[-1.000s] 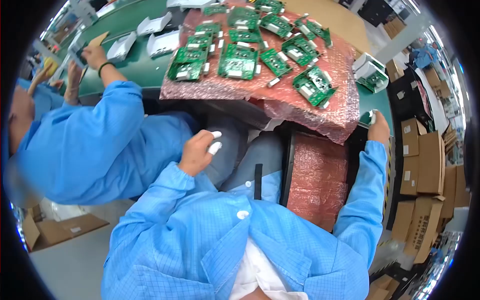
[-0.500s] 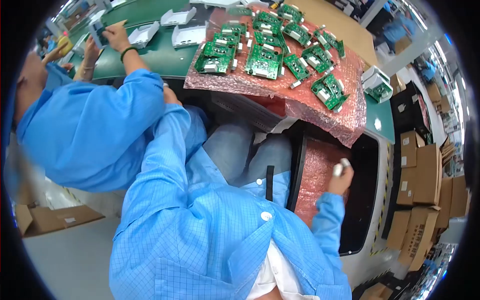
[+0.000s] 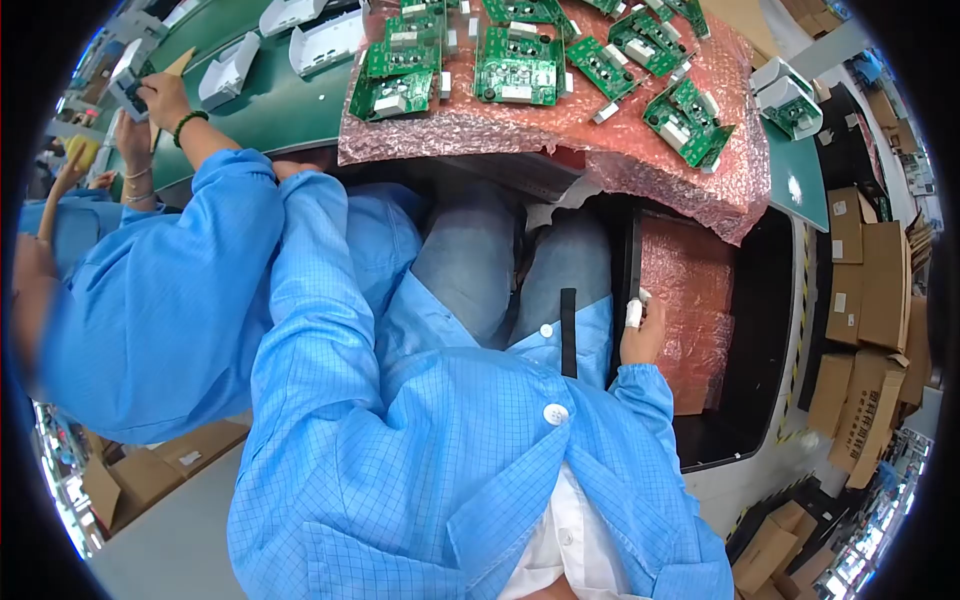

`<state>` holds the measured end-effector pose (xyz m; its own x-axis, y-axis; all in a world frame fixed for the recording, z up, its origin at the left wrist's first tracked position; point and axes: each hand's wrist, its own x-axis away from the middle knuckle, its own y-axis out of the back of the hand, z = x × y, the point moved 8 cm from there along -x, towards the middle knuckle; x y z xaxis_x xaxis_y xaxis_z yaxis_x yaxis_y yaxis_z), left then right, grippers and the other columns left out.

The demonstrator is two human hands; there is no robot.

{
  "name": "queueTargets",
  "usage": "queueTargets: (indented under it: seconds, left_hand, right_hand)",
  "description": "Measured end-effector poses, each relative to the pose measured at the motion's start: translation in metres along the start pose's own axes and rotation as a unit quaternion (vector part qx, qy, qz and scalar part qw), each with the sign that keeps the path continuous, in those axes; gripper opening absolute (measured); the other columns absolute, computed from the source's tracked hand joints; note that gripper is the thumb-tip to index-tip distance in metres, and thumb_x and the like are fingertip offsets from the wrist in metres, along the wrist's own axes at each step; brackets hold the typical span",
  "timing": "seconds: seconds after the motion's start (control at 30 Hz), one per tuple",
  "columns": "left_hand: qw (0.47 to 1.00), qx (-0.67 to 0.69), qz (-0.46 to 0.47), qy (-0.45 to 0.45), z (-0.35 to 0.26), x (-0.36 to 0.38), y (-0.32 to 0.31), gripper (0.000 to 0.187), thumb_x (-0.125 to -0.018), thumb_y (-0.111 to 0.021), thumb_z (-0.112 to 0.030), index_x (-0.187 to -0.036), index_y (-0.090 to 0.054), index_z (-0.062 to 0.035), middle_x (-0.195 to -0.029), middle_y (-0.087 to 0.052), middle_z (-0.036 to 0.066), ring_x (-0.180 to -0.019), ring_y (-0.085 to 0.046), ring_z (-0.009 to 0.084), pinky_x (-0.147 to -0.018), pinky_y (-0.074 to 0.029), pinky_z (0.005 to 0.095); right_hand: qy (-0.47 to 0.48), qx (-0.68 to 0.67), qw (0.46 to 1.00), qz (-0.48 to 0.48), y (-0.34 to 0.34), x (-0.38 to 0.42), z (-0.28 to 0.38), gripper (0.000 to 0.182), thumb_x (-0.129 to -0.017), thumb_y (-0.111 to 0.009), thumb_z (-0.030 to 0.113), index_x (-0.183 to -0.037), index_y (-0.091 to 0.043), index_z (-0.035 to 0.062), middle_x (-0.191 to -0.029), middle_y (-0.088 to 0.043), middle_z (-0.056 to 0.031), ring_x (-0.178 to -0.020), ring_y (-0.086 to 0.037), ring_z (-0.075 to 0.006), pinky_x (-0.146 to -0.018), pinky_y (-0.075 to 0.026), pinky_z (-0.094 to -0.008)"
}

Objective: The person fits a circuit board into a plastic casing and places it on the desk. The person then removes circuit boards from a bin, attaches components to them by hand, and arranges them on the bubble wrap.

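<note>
My right hand [image 3: 643, 332] is at the near-left rim of a black bin [image 3: 765, 345], its fingers curled over the edge. White coverings show on its fingertips. Pink bubble wrap [image 3: 690, 300] lies inside that bin. Beyond the co-worker's blue sleeve, my left hand [image 3: 300, 167] rests near the table edge, and its fingers are mostly hidden. Several green circuit boards [image 3: 520, 65] with white connectors lie on a pink bubble-wrap sheet [image 3: 440, 140] on the table, draping over its front edge.
On my left a co-worker's hand [image 3: 165, 100] holds a white housing [image 3: 128, 75]. White plastic housings [image 3: 230, 72] sit on the green table [image 3: 235, 115]. Another housing with a board [image 3: 788, 100] stands at the right corner. Cardboard boxes [image 3: 885, 280] are stacked at right.
My right hand has moved from above the bin leftward to its rim. The view has shifted, and the table sits higher in it. My left hand stays beside the co-worker's arm.
</note>
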<state>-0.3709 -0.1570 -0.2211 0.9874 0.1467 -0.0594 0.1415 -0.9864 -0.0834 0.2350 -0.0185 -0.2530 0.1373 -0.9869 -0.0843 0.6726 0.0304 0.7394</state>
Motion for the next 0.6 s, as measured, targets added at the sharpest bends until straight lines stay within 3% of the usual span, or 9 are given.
queueTargets:
  seconds: [0.6]
  left_hand:
    - [1.0,0.016,0.025,0.005,0.002,-0.019,-0.015,0.029,-0.085,-0.046,-0.02,-0.105,-0.049,0.0009,-0.106,-0.052,0.014,-0.092,-0.05,0.0233,-0.071,-0.041,0.033]
  right_hand:
    - [0.017,0.028,0.999,-0.008,-0.005,0.001,-0.002,0.021,-0.086,-0.051,0.012,-0.104,-0.056,0.0005,-0.096,-0.056,-0.0181,-0.09,-0.055,-0.0339,-0.078,-0.043,-0.0383]
